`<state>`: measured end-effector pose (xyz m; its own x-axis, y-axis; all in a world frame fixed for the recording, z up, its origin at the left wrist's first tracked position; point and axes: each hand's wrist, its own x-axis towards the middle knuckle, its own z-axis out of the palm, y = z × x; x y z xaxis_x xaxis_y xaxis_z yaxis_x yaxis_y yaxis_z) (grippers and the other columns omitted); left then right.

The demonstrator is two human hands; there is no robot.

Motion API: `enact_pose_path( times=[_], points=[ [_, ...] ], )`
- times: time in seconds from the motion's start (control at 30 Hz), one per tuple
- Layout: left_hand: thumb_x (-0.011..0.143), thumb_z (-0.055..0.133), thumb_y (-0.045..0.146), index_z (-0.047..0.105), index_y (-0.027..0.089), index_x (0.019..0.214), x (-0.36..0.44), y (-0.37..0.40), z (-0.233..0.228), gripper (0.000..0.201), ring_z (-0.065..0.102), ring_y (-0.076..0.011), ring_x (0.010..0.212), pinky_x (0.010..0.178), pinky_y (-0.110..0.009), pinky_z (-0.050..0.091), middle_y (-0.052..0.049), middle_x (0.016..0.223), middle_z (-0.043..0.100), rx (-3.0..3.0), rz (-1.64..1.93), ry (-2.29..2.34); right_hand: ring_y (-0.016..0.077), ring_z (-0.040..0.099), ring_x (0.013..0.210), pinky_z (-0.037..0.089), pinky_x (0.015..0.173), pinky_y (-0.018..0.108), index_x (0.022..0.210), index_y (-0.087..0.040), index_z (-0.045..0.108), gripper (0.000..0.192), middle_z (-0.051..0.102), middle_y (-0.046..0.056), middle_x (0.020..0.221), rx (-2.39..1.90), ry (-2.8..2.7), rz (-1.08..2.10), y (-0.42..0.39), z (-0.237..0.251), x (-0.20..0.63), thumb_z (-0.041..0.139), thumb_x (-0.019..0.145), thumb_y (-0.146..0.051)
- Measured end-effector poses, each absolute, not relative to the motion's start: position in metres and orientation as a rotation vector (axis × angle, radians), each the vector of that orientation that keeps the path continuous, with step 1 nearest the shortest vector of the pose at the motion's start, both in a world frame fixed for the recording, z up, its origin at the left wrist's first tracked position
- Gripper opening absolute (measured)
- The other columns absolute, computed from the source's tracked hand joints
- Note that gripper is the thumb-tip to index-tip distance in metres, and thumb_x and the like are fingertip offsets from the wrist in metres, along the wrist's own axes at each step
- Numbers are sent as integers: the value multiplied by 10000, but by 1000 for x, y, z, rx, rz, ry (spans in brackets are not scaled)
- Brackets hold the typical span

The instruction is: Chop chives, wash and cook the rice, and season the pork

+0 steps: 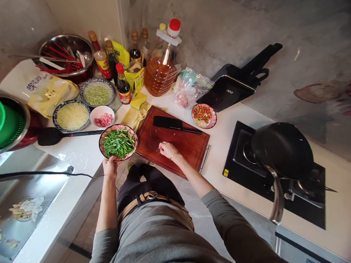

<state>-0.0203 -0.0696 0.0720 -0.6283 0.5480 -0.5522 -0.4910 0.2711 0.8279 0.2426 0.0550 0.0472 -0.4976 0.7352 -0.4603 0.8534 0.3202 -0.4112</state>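
Note:
My left hand (110, 166) grips the near rim of a red patterned bowl (132, 149) full of cut green chives (119, 142), held at the left edge of the wooden cutting board (182, 145). On the board's near side, my right hand (167, 149) pinches a few green scraps between its fingertips. A black cleaver (171, 123) lies flat across the far part of the board.
A small dish of chopped chili and garlic (204, 115) sits beyond the board. Bowls of shredded potato (71, 115), green pieces (97, 94) and meat (102, 117), a black spatula (54, 135), sauce bottles and an oil jug (161, 69) crowd the back. A black wok (282, 149) sits on the stove at right.

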Motion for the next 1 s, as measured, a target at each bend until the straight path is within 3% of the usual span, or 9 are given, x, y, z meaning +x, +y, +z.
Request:
enact_pose_path(
  times=[0.13, 0.27, 0.37, 0.5, 0.63, 0.7, 0.83, 0.9, 1.0],
  points=[
    [454, 680, 241, 578, 166, 628, -21, -70, 74, 215, 570, -116, 499, 507, -245, 527, 42, 544, 593, 23, 1524, 1653, 195, 633, 1018, 491, 903, 290, 1153, -172, 658, 251, 660, 100, 1167, 1536, 2543, -933, 80, 50, 220, 551, 926, -189],
    [443, 685, 245, 569, 166, 635, -21, -70, 73, 238, 567, -120, 493, 516, -258, 530, 36, 539, 591, 23, 1506, 1665, 291, 574, 1167, 490, 951, 381, 1190, -107, 634, 394, 620, 196, 1225, 1920, 2408, -748, 105, 51, 181, 604, 923, -395],
    [464, 681, 249, 559, 169, 672, -20, -70, 71, 254, 584, -134, 518, 557, -291, 544, 31, 565, 596, 38, 1485, 1675, 289, 616, 1127, 506, 911, 364, 1156, -80, 646, 314, 638, 212, 1204, 1958, 2231, -745, 111, 50, 165, 503, 975, -294],
    [483, 674, 254, 564, 167, 710, -16, -69, 72, 267, 586, -141, 538, 577, -315, 548, 35, 591, 592, 62, 1454, 1658, 249, 636, 1127, 486, 927, 308, 1141, -87, 660, 327, 662, 187, 1198, 1677, 2273, -772, 96, 54, 180, 375, 988, -127],
    [461, 688, 254, 574, 159, 705, -11, -67, 74, 286, 570, -134, 520, 545, -307, 545, 35, 584, 594, 58, 1426, 1640, 223, 638, 1111, 475, 932, 280, 1063, -138, 689, 255, 670, 145, 1164, 1505, 2312, -798, 68, 56, 226, 449, 977, -152],
    [455, 692, 248, 577, 158, 709, -8, -65, 75, 293, 572, -132, 524, 534, -298, 545, 32, 597, 607, 54, 1428, 1627, 212, 621, 1129, 465, 961, 284, 1112, -160, 667, 229, 649, 125, 1191, 1561, 2358, -842, 55, 55, 247, 493, 978, -223],
    [473, 686, 243, 573, 161, 733, -4, -61, 73, 295, 578, -132, 535, 532, -290, 543, 31, 618, 612, 84, 1421, 1615, 265, 602, 1153, 480, 966, 348, 1284, -102, 545, 535, 573, 184, 1284, 1893, 2162, -892, 36, 52, 255, 676, 861, -402],
    [484, 681, 248, 567, 160, 738, -2, -60, 72, 292, 580, -132, 542, 542, -294, 546, 29, 628, 610, 103, 1417, 1616, 278, 590, 1177, 486, 963, 350, 1288, -78, 530, 568, 563, 204, 1298, 1945, 2093, -889, 31, 50, 240, 711, 824, -351],
    [492, 676, 247, 565, 160, 749, -1, -59, 70, 294, 594, -135, 563, 565, -302, 556, 29, 652, 614, 126, 1397, 1617, 254, 610, 1156, 488, 963, 328, 1221, -83, 582, 382, 608, 191, 1253, 1922, 2128, -877, 32, 50, 213, 631, 858, -189]
  ],
)
